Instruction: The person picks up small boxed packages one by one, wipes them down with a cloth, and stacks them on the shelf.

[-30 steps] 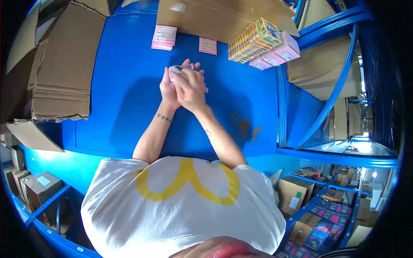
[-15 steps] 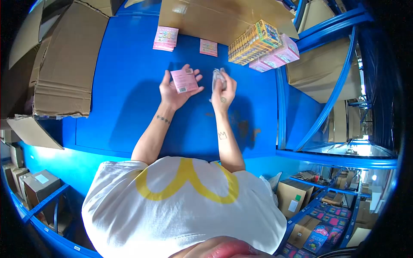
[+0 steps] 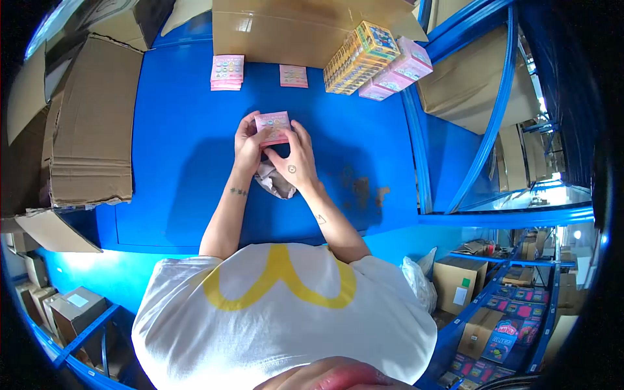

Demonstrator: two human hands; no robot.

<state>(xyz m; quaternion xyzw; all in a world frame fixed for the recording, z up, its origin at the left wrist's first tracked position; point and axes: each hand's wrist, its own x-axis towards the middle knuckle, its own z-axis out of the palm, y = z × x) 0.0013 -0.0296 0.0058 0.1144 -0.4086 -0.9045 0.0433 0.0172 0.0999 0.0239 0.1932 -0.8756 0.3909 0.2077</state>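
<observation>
A small square pink packet (image 3: 273, 121), printed with rows of little pictures, is held between both hands above the blue table (image 3: 175, 149). My left hand (image 3: 246, 148) grips its left side, thumb across the front. My right hand (image 3: 298, 155) closes on its right side and lower edge. Under my wrists lies a crumpled greyish-white piece (image 3: 278, 184), cloth or thin wrapping, partly hidden by the hands. Farther back, a stack of similar pink packets (image 3: 227, 73) sits at left, with a smaller pile of pink packets (image 3: 294, 76) to its right.
At the back right stand a row of yellow boxes (image 3: 361, 58) and several pink boxes (image 3: 396, 68). Brown cardboard (image 3: 279, 32) lines the back edge. A large open carton (image 3: 94, 123) is at left. Blue shelf posts (image 3: 416, 149) rise on the right.
The pink packet lay on my open left palm and now faces up between both hands. My right hand has let go of the crumpled piece, which now lies on the table, and moved left.
</observation>
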